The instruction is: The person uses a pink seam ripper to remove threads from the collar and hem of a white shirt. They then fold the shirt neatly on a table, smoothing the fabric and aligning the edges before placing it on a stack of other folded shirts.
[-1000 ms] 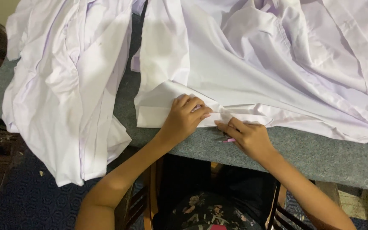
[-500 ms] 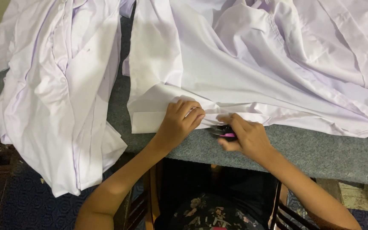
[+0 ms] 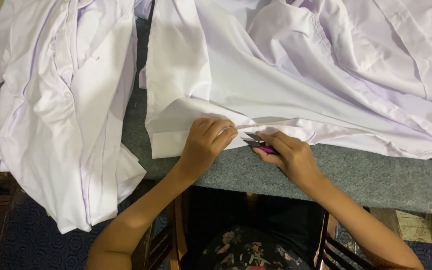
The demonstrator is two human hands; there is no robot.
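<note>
White shirt (image 3: 296, 95) looks light, limp, slippery; left hand (image 3: 207, 142) pinches its hem, right hand (image 3: 288, 157) beside it grips thread snips (image 3: 257, 143).

A single head-worn camera looks steeply down from above the seated person, close over the near edge of a grey table (image 3: 376, 175). The view faces forward across white cloth (image 3: 286, 75), taking in both forearms, the person's lap and a strip of floor on the left.

Two white garments (image 3: 66, 110) (image 3: 296, 75), perhaps more bunched together, one thread snips (image 3: 257, 144), two hands (image 3: 206, 145) (image 3: 291, 157).
</note>
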